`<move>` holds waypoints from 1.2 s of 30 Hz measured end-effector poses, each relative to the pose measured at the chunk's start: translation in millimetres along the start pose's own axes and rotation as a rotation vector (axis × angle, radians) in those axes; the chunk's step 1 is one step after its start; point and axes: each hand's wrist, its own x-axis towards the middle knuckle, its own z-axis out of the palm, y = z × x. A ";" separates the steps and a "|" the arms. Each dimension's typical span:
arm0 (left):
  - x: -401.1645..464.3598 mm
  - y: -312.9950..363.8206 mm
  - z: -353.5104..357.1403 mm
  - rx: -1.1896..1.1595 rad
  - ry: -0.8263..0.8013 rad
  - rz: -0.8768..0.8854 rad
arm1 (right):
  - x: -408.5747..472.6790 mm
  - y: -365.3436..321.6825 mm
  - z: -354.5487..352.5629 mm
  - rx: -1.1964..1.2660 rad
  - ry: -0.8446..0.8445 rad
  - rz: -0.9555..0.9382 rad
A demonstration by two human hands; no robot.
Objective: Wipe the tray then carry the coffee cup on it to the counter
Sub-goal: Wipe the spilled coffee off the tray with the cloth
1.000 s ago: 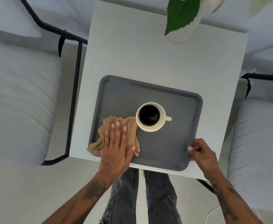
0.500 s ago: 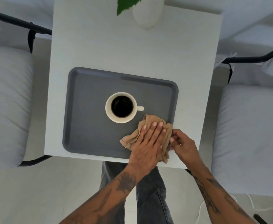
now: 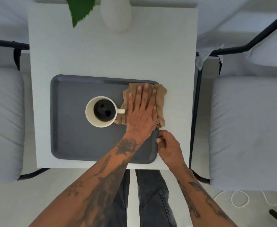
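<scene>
A dark grey tray lies on a small white table. A cream coffee cup, full of black coffee, stands near the tray's middle with its handle pointing right. My left hand lies flat on a tan cloth, pressing it onto the tray's far right corner, just right of the cup's handle. The cloth spills a little over the tray's right rim. My right hand grips the tray's right edge near the front corner.
A white vase with a green leaf stands at the table's far edge. Grey cushioned chairs with black frames flank the table left and right. A white cord lies on the floor at lower right.
My left hand has slid the cloth from the tray's near left, along the front to the near right, then up to the far right corner. My right hand stays on the tray's right edge.
</scene>
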 end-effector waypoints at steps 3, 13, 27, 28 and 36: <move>-7.4 -1.8 -4.4 -0.024 -0.015 0.039 | 0.4 0.4 3.0 -0.004 0.023 0.019; -105.2 -30.2 12.5 -0.019 -0.140 0.244 | 1.2 -11.0 7.5 -0.076 0.076 0.037; -195.0 -144.5 -12.4 0.026 -0.082 -0.242 | -2.8 -22.7 42.7 -0.208 0.250 0.170; -196.1 -154.4 -15.9 0.033 -0.085 -0.278 | -2.4 -22.4 43.2 -0.217 0.254 0.175; -173.4 -186.8 -44.1 0.092 -0.033 -0.354 | -0.2 -21.7 45.0 -0.280 0.282 0.202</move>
